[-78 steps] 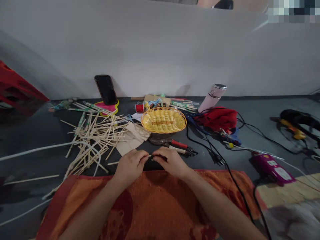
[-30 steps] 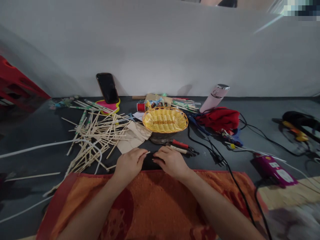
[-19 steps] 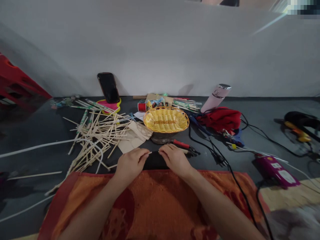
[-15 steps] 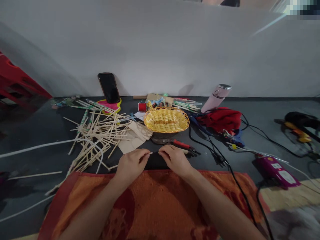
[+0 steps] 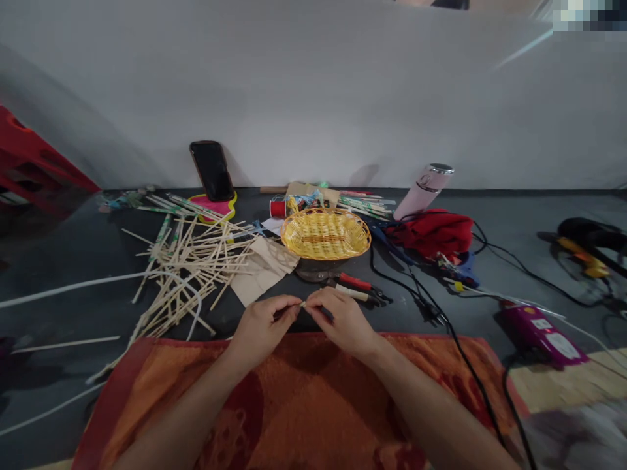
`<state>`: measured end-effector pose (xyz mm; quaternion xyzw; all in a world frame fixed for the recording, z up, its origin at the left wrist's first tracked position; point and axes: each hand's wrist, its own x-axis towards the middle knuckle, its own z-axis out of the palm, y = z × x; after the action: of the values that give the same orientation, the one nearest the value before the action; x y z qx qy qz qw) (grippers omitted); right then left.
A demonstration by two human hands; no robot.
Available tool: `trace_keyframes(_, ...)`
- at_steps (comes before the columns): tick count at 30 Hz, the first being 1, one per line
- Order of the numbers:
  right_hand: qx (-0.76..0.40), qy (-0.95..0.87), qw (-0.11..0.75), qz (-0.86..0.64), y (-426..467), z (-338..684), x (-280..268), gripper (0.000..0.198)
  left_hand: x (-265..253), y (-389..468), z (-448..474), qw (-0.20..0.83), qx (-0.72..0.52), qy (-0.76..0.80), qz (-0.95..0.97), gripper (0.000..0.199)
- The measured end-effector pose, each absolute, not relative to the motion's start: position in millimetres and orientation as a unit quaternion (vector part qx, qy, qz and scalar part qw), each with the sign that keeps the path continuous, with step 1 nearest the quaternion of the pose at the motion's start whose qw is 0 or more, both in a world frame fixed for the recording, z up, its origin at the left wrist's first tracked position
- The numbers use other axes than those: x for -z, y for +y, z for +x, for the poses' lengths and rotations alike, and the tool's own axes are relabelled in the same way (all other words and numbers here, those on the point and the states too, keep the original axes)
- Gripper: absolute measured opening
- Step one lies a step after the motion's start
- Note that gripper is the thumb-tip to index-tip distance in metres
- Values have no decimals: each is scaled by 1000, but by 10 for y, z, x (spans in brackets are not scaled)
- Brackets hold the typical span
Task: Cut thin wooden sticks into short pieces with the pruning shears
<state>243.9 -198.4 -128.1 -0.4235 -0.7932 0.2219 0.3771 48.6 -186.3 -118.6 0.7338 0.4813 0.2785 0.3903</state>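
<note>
My left hand [image 5: 266, 328] and my right hand [image 5: 345, 321] meet fingertip to fingertip above the near edge of the orange towel [image 5: 304, 405]. A short, thin, pale piece [image 5: 302, 304] shows between them, and both hands pinch at it. It looks like a bit of stick or tube, but most of it is hidden by the fingers. Just beyond lie cutting snips [image 5: 355, 282] with one red and one whitish handle. Behind them sits a yellow woven basket [image 5: 326, 238]. Left of my hands, many thin pale sticks [image 5: 196, 261] are heaped loosely on a brown paper sheet [image 5: 262, 277].
A phone [image 5: 212, 171] leans on the wall at the back, near a red thread spool [image 5: 277, 209]. To the right are a pink bottle [image 5: 424, 191], a red cloth [image 5: 435, 234], black cables [image 5: 455, 346] and a purple box [image 5: 546, 336]. A white cable [image 5: 98, 284] crosses the left.
My two hands have come together; the gap between their fingertips has closed around the small pale piece. More of the snips' whitish handle now shows.
</note>
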Motion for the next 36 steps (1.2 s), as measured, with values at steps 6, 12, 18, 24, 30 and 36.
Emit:
trace_keyframes(6, -222, -762, 397, -461, -2017, 2411, 1322, 5, 1141, -1863, 486, 404, -262, 475, 737, 23)
trace_keyframes(12, -213, -764, 406, -454, -2012, 2434, 1331, 11, 1137, -1873, 491, 347, -259, 501, 750, 23)
trace_keyframes(18, -108, -717, 419, -546, -1894, 2729, 1189, 11, 1144, -1810, 400, 308, -285, 539, 730, 26)
trace_keyframes(24, -158, -815, 270, -488, -1869, 2641, 1340, 17, 1148, -1785, 385, 301, -279, 545, 731, 26)
trace_keyframes(30, -168, -824, 274, -467, -1848, 2591, 1451, 26, 1157, -1790, 399, 284, -266, 544, 744, 26)
trace_keyframes(36, -141, -781, 241, -558, -1843, 2679, 1424, 24, 1163, -1785, 399, 275, -252, 543, 753, 26)
